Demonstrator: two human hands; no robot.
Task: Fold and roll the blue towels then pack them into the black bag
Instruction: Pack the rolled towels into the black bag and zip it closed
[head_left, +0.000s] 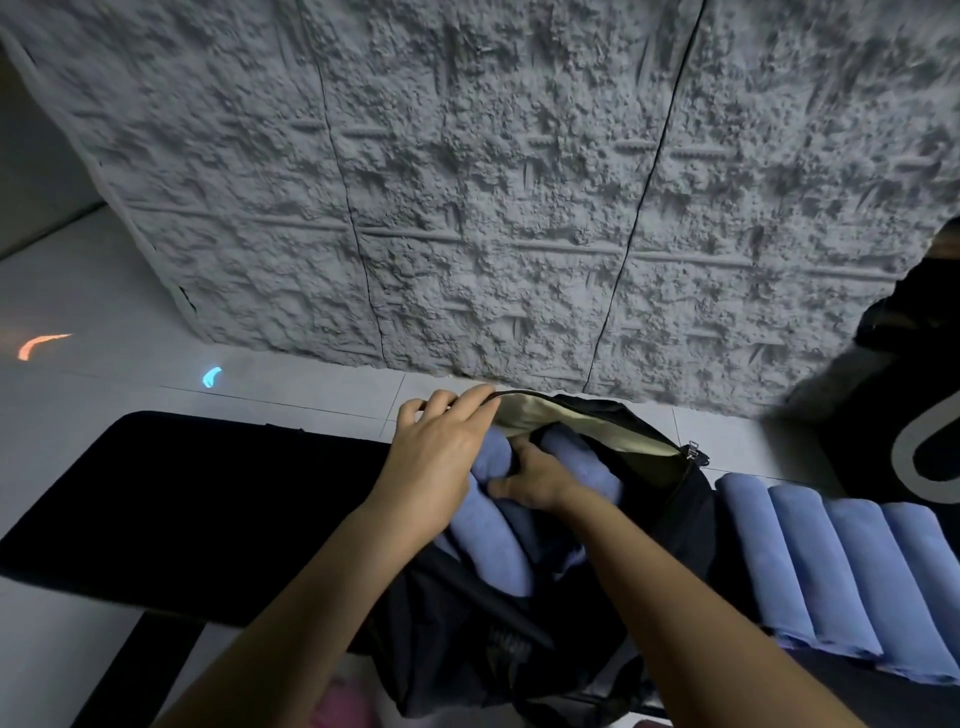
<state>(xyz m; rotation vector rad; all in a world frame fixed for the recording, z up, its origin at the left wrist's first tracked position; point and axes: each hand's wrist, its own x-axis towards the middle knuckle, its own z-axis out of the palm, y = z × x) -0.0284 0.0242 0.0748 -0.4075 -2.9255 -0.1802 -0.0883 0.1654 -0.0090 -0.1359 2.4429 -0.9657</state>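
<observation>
Head view: my left hand (441, 447) grips the rim of the black bag (654, 525), fingers hooked over the zip edge to hold the mouth wide and show the cream lining (571, 423). My right hand (535, 480) is down inside, its fingers buried between two rolled blue towels (488, 540). I cannot tell whether they clasp a roll or only press on it. Four more blue rolls (831, 566) lie in a row just beside the bag, on my right. The risk, as I judge it, is that wedging between the packed rolls could loosen one so it unrolls, or crowd the space those four need. If my left grip slips, the soft rim will likely sag over my right hand.
</observation>
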